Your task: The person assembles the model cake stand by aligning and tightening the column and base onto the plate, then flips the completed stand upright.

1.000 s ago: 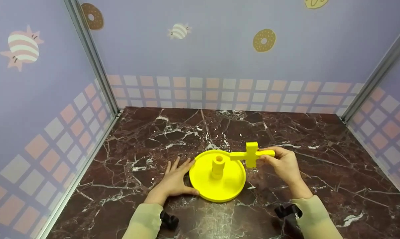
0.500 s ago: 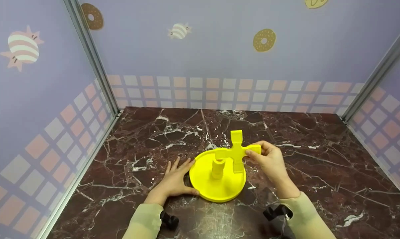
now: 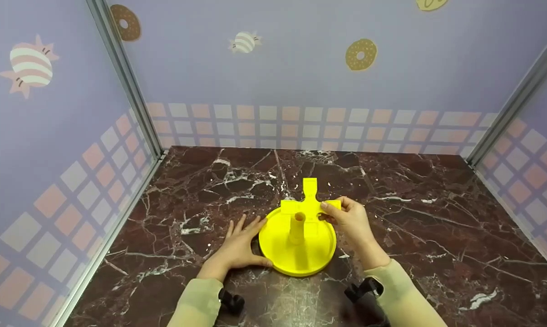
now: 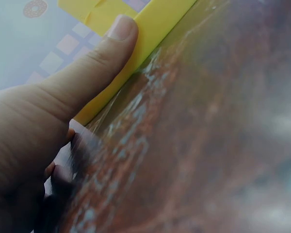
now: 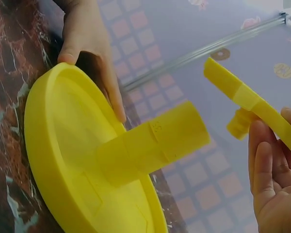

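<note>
Got a yellow cross (image 3: 308, 210) pinched by its right end in the right hand (image 3: 350, 221), held up pretty near, but apart from, the upright tube (image 3: 297, 229) of the round yellow tray (image 3: 319, 252). Got that tray flat on the dark tabletop (image 3: 173, 236), with the left hand (image 3: 239, 248) spread against its left rim.

"What is the left hand (image 4: 43, 119) doing in the left wrist view?"

"Its thumb (image 4: 94, 65) is stretched out, the tip touching the rim of a yellow piece (image 4: 157, 36); bits of other fingers show below, partly hidden."

"And what carries the yellow piece?"

"A worktop (image 4: 199, 136), reddish brown, pale-veined and blurred. The rim slants across it; which worktop edge is nearest cannot be told."

"Anything beyond the thumb?"

"Another yellow part (image 4: 97, 13) just past the tip, then a pale wall (image 4: 14, 48) with pink and white squares (image 4: 52, 61) and a doughnut (image 4: 35, 8)."
</note>
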The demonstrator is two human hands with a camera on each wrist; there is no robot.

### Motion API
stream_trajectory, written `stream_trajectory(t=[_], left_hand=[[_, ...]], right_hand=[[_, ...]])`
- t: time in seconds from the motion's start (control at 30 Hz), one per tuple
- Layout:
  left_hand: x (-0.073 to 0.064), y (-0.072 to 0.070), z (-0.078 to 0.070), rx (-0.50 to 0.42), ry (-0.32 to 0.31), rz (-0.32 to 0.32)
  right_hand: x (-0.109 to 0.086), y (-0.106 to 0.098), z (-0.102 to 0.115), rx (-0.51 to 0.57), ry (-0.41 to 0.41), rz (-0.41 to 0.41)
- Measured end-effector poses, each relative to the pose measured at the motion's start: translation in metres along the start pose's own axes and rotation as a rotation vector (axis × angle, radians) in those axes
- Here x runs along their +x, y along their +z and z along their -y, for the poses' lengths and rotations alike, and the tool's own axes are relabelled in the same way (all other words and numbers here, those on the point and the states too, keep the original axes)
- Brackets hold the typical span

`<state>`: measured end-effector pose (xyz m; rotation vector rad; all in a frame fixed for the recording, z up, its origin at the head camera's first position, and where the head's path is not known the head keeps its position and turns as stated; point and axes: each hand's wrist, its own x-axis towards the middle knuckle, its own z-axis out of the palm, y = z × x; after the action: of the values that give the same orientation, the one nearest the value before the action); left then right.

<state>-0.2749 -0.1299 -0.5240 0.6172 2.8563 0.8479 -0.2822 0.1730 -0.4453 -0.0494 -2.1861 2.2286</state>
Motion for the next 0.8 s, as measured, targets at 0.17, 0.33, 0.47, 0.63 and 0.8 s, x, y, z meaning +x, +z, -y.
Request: stream_trajectory(t=[0.17,0.33,0.47,0.63,0.8], left_hand=[[0.000,0.000,0.000,0.001,-0.001,-0.001],[0.000,0.000,-0.001,0.003,-0.001,0.001],[0.000,0.000,-0.001,0.006,0.002,-0.005],[0.000,0.000,-0.001,0.003,0.003,-0.004],[-0.001,0.000,0.000,0.002,0.007,0.000]], right_hand=[[0.004,0.004,-0.005,0.031,0.058,-0.002],[0.005,0.010,-0.011,0.078,0.130,0.025],[0.006,0.016,-0.012,0.088,0.166,0.045],[0.007,0.021,-0.014,0.077,0.189,0.068],[0.007,0.023,-0.015,0.030,0.205,0.056]])
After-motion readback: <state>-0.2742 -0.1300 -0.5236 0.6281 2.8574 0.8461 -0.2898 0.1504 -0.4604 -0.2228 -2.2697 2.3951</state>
